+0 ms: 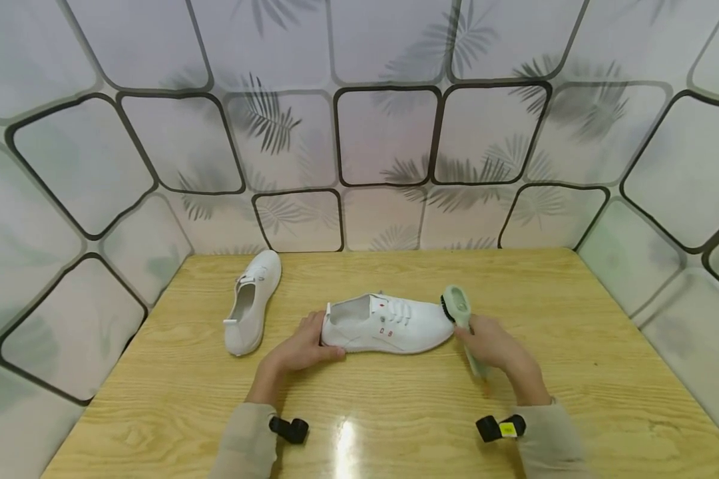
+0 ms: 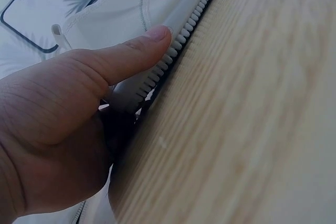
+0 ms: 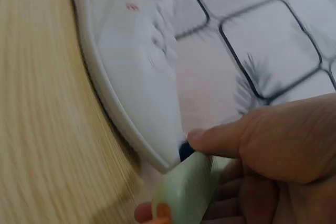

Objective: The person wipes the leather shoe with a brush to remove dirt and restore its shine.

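Note:
A white lace-up shoe with small red marks lies sole down on the table, its toe to the right. My left hand holds it by the heel; in the left wrist view the thumb lies along the shoe's side just above the ridged sole. With my right hand I grip a pale green brush by its handle. Its dark bristles meet the toe of the shoe in the right wrist view. Part of the handle is hidden by my fingers.
A second white shoe stands to the left of my left hand, toe pointing away. The wooden table ends at a patterned backdrop at the back and sides. Black straps with small cameras sit on both wrists.

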Demonstrator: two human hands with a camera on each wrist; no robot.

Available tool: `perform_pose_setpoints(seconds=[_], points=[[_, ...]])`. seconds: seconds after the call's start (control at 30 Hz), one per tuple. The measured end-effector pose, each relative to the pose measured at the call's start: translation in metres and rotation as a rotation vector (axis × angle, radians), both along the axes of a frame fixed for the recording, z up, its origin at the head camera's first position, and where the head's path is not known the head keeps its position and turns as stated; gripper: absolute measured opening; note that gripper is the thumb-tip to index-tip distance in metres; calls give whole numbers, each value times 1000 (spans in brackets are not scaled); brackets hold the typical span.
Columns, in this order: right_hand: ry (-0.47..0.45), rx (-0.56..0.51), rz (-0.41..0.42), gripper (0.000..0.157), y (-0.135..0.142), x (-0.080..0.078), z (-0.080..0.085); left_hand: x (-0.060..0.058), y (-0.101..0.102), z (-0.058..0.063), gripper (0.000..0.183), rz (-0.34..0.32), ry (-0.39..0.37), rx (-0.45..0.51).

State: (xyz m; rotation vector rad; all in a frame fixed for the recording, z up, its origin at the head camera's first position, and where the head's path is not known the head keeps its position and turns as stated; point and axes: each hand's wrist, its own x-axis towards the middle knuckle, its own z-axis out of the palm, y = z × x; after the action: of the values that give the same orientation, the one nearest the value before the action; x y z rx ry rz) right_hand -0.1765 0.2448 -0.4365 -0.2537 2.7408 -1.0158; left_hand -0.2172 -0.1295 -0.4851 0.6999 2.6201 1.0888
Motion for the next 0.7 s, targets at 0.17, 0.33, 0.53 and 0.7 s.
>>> perform_pose_setpoints(seconds=[0.17,0.33,0.53,0.7], points=[[-10,70,-62,37,-30,7,6,-1,1,0,83,5,-10,10],[9,89,-41,36,-41,7,7,-2,0,0,83,11,-17,25],[12,98,-164,32,-31,-4,-4,-3,2,-1,81,4,-7,7],[-31,-3,-94,30,-41,-3,-5,-2,1,-2,82,13,-9,1]])
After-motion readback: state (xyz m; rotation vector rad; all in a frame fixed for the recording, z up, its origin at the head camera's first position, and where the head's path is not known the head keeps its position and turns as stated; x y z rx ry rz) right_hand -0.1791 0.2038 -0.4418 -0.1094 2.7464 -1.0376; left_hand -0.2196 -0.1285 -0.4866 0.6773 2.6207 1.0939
